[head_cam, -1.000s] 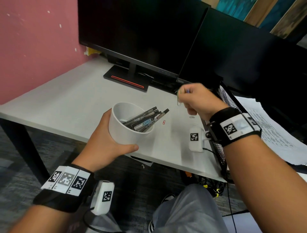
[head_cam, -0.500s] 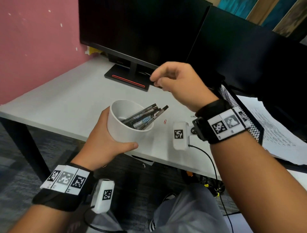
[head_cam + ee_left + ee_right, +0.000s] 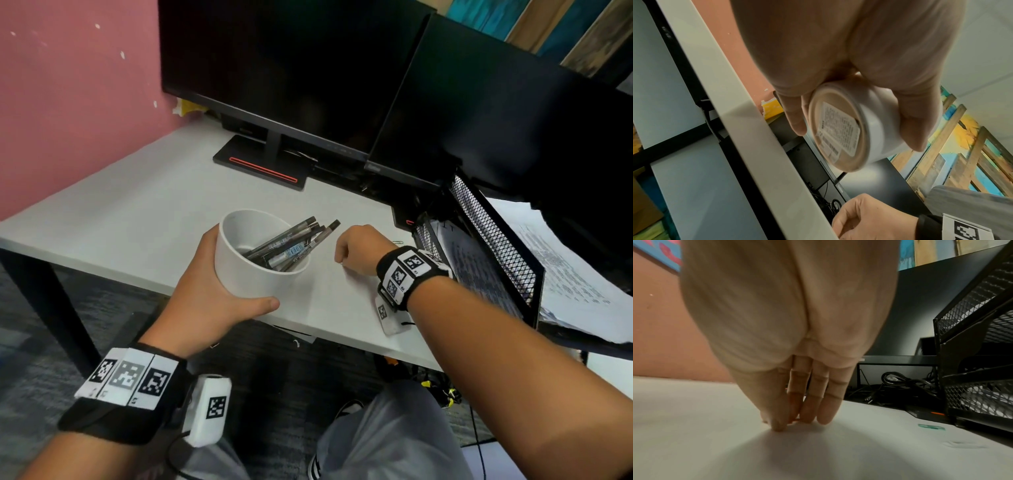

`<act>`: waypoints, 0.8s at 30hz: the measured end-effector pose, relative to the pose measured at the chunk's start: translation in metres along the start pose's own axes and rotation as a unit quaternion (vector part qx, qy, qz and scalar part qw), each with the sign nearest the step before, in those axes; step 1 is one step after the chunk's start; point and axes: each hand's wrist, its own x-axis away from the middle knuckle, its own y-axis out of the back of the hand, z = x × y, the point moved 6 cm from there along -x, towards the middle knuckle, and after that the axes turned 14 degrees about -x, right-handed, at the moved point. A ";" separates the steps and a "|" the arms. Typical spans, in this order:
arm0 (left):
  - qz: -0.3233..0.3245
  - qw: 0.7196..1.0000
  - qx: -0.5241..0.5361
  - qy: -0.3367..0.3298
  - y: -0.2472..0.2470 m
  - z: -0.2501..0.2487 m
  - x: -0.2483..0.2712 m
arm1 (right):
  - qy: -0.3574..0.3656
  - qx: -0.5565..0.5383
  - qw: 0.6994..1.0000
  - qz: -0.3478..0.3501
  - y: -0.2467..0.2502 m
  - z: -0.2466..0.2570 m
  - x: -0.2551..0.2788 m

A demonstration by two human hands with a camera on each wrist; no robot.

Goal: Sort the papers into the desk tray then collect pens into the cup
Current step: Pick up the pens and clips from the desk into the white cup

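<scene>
My left hand point(image 3: 205, 301) was wrapped round the white cup point(image 3: 253, 274), thumb across its near wall and fingers behind. It held the cup tilted and clear of the desk point(image 3: 137, 212) at the front edge, its labelled base showing in the left wrist view and the pens point(image 3: 291, 243) fanned toward my right. My right hand point(image 3: 359, 250) had changed most: half a second before it hung raised above the cup's mouth, and now it had dropped to the desktop just right of the cup. Its fingertips point(image 3: 777, 426) were drawn together and pressed down, pinching at a red paper clip point(image 3: 795, 417) that showed only as a sliver between them. I judged one clip delivered and the next pickup begun, though I could not tell whether this one was free of the surface. Just beyond my knuckles a green paper clip point(image 3: 931, 426) waited, close to the black mesh tray point(image 3: 489, 240), and behind everything stood the dark monitors point(image 3: 274, 68).
</scene>
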 end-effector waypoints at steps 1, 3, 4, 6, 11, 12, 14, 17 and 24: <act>0.002 1.000 0.001 -0.001 -0.001 0.000 0.000 | 0.002 -0.004 1.000 -0.001 0.000 -0.001 0.001; 0.006 1.000 0.004 0.000 -0.002 0.000 0.000 | -0.002 -0.019 1.000 -0.004 0.001 -0.004 0.002; 0.007 1.000 0.005 0.000 -0.002 0.000 0.001 | -0.006 -0.029 1.000 -0.004 0.001 -0.006 0.003; 0.009 1.000 0.005 0.000 -0.003 -0.002 0.001 | -0.004 -0.047 0.999 -0.007 0.000 -0.008 0.007; 0.006 1.000 0.014 0.005 0.000 -0.006 0.002 | -0.061 -0.141 0.988 0.009 -0.001 -0.029 0.011; 0.006 1.000 0.015 0.007 0.001 -0.007 0.003 | -0.084 -0.213 0.973 0.015 -0.001 -0.037 0.012; 0.007 1.000 0.018 0.010 0.002 -0.007 0.003 | -0.129 -0.406 0.905 -0.004 0.004 -0.052 0.017; 0.002 1.000 0.013 0.012 0.005 -0.005 0.002 | -0.165 -0.635 0.749 -0.091 0.020 -0.071 0.021; -0.005 1.000 0.002 0.017 0.006 -0.003 0.000 | -0.219 -0.619 0.725 -0.207 0.059 -0.112 0.006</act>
